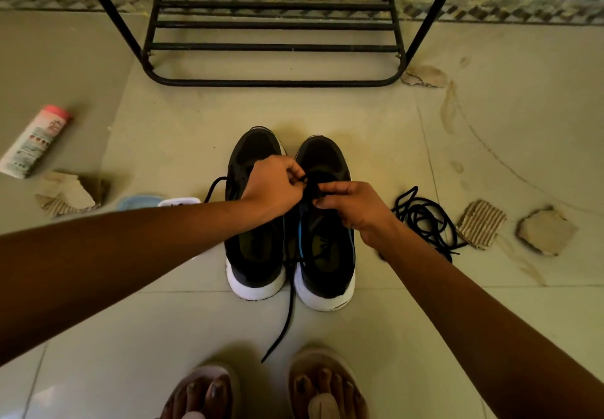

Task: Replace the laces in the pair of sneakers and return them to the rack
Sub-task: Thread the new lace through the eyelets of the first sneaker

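Two black sneakers with white soles stand side by side on the floor, toes pointing away: the left sneaker and the right sneaker. My left hand and my right hand meet over the right sneaker's eyelets, both pinching a black lace. One end of that lace trails down between the heels toward my feet; another end loops out left of the left sneaker. A loose pile of black laces lies on the floor to the right. The black metal rack stands beyond the sneakers.
A white bottle with a pink cap lies at the left. Cardboard scraps and broken tile pieces are scattered at both sides. A small blue-lidded container sits behind my left forearm. My sandalled feet are at the bottom.
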A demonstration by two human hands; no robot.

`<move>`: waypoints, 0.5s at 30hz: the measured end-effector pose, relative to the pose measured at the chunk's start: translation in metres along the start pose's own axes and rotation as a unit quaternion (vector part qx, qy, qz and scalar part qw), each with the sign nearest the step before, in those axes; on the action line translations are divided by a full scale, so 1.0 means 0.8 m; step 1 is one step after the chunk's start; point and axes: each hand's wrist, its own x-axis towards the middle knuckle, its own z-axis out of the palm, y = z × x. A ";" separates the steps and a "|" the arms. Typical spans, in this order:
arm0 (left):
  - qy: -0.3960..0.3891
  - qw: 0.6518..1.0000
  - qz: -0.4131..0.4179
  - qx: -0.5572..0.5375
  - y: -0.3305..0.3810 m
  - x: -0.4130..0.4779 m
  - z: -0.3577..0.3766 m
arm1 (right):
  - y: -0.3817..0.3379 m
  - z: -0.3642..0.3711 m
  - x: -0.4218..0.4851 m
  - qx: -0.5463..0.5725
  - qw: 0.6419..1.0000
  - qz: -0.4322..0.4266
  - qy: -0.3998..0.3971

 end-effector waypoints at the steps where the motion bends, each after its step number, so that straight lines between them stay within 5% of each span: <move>1: -0.009 1.000 0.004 0.004 -0.002 0.001 -0.001 | 0.000 0.000 -0.001 -0.001 1.000 0.000 -0.002; 15: -0.057 0.993 0.057 0.085 0.009 0.007 -0.008 | -0.001 -0.001 -0.006 0.005 1.000 -0.012 -0.006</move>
